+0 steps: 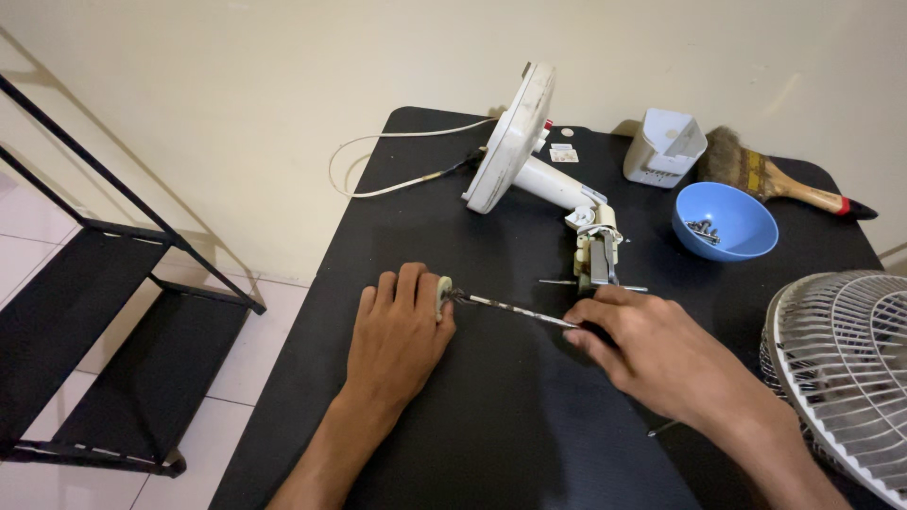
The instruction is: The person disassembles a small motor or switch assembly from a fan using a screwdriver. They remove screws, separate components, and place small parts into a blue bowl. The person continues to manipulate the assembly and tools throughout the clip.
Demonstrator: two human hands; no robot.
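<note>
My left hand (397,331) lies palm down on the black table (491,425) and pinches a small white round part (442,295) between thumb and fingers. My right hand (642,345) grips a screwdriver (515,309) whose thin metal shaft points left, with its tip at the white part. Just beyond the hands lies a white fan stand (515,142) on its side, with a small motor mechanism (597,247) at the end of its neck.
A blue bowl (725,220) with several screws sits at the right back. Behind it are a white plastic housing (664,147) and a paintbrush (775,179). A white fan grille (841,368) lies at the right edge. A black metal rack (104,312) stands left of the table.
</note>
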